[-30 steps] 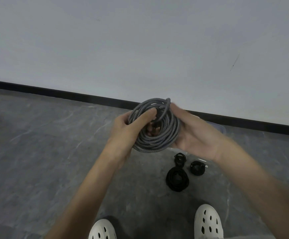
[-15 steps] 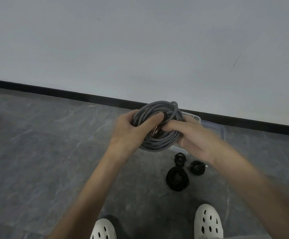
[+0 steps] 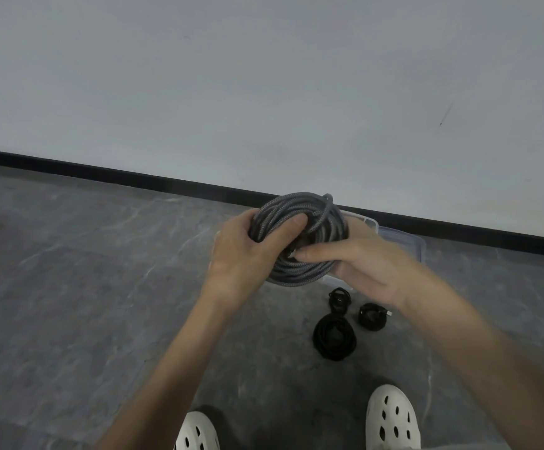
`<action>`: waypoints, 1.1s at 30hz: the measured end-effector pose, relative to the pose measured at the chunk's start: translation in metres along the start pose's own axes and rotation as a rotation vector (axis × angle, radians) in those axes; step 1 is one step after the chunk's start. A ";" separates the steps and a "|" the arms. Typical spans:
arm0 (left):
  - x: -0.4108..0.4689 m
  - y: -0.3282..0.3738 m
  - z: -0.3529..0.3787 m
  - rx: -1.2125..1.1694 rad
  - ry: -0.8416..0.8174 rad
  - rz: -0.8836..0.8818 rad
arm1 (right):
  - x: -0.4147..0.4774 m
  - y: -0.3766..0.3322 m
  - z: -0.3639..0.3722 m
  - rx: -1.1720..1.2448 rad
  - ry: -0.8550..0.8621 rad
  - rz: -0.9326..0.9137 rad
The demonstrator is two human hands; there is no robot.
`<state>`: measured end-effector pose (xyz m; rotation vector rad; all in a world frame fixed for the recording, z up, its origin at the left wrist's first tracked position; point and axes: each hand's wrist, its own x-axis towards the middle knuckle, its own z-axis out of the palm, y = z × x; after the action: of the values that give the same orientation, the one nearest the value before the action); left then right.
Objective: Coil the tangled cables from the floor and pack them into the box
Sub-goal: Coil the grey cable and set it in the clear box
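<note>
Both hands hold a coil of grey braided cable (image 3: 300, 272) up in front of the person. The left hand (image 3: 241, 254) grips the coil's left side, thumb laid over the front strands and fingers curled behind. The right hand (image 3: 368, 264) clasps the right side, one finger stretched across the front toward the coil's centre.

Just beyond the grip sits a clear plastic box (image 3: 407, 243) on the grey stone floor (image 3: 85, 287) by the black skirting strip (image 3: 134, 175), but the coil and right hand hide most of it.

Below the right hand, nearer the person, three coils of black cable lie on the floor: a large one (image 3: 334, 336) and two smaller ones (image 3: 372, 316) (image 3: 340, 298). Two white perforated clogs (image 3: 392, 420) show at the bottom edge.
</note>
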<state>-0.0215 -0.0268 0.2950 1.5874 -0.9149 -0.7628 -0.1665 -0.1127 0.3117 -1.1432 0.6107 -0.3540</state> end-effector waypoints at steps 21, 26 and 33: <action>0.000 -0.008 0.008 0.085 -0.062 -0.028 | 0.002 -0.004 -0.008 -0.445 0.103 0.008; 0.006 -0.006 0.014 -0.005 -0.105 -0.033 | -0.005 -0.001 -0.021 -0.169 -0.040 0.045; 0.003 0.003 0.036 -0.072 -0.154 -0.003 | -0.019 -0.005 -0.042 -0.122 -0.038 0.036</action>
<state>-0.0512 -0.0469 0.2911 1.4834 -0.9847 -0.9201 -0.2070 -0.1349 0.3098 -1.2513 0.6261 -0.2665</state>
